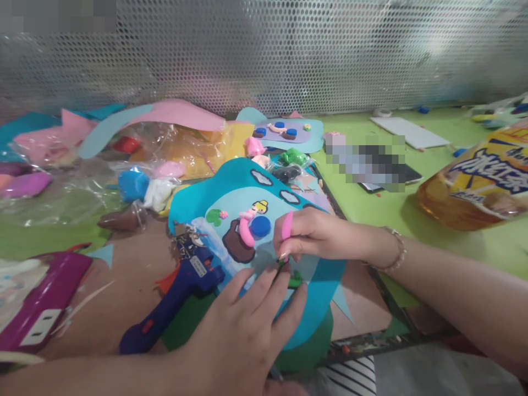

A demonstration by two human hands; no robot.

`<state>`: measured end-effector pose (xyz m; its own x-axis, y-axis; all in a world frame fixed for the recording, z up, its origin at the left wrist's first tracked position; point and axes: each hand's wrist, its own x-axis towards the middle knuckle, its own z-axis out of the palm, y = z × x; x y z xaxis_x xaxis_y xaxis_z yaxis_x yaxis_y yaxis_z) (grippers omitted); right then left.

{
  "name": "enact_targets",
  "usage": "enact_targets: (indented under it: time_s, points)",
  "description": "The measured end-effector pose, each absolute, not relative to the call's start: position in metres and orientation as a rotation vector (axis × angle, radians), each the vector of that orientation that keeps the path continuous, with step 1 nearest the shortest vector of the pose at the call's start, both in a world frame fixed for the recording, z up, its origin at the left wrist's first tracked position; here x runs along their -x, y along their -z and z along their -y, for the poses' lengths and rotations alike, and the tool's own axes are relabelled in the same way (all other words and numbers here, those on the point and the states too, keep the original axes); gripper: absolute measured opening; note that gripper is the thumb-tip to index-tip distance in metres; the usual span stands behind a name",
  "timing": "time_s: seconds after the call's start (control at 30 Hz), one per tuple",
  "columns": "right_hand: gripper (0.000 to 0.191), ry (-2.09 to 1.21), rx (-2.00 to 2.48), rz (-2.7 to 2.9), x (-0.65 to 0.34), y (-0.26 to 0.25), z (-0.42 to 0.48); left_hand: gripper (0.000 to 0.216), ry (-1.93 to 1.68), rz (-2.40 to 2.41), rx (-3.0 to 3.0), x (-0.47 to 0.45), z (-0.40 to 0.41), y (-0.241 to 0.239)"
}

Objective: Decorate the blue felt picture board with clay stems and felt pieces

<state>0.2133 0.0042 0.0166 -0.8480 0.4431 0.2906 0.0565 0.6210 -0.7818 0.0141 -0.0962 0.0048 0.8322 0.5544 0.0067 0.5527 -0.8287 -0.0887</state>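
Observation:
A blue foam craft board [231,187] with clay figures, white clouds and a brown boat lies in front of me. My left hand [247,324] rests flat on its lower part, fingers stretched out and pressing it down. My right hand [313,234] is curled, pinching a small green piece [293,278] against the board near its lower edge; a pink clay band sits on one finger, and a bracelet circles the wrist. A dark blue glue gun [173,297] lies just left of my left hand.
Plastic bags with coloured clay [136,184] and pink and blue foam sheets [173,113] crowd the left. A second decorated board [289,135] lies behind. A yellow bottle [478,181] lies at right on the green table [454,236]. A magenta pouch [41,297] sits at the left edge. Perforated metal wall behind.

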Motion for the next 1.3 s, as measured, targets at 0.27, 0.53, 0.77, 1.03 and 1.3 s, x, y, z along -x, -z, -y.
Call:
enact_targets:
  time_s: [0.27,0.53,0.77,1.03,1.3]
  points:
    - [0.024,-1.147,0.446,2.343,-0.2165,-0.0165,-0.0043,0.071,0.010,0.822,2.920,-0.0138,0.0958,-0.0051]
    - [0.019,-1.212,0.375,2.433,-0.2181,-0.0194,-0.0051,0.076,0.164,0.779,2.848,-0.0105,0.0925,-0.0017]
    - [0.021,-1.121,0.330,2.488,-0.2180,-0.0189,-0.0054,0.090,0.030,0.930,2.979,-0.0093,0.0887,0.0021]
    - [0.019,-1.117,0.336,2.498,-0.2179,-0.0205,-0.0040,0.089,-0.033,0.977,3.042,-0.0110,0.0882,-0.0013]
    - [0.016,-1.193,0.364,2.469,-0.2189,-0.0183,-0.0045,0.086,-0.024,0.977,3.061,-0.0113,0.0886,-0.0034]
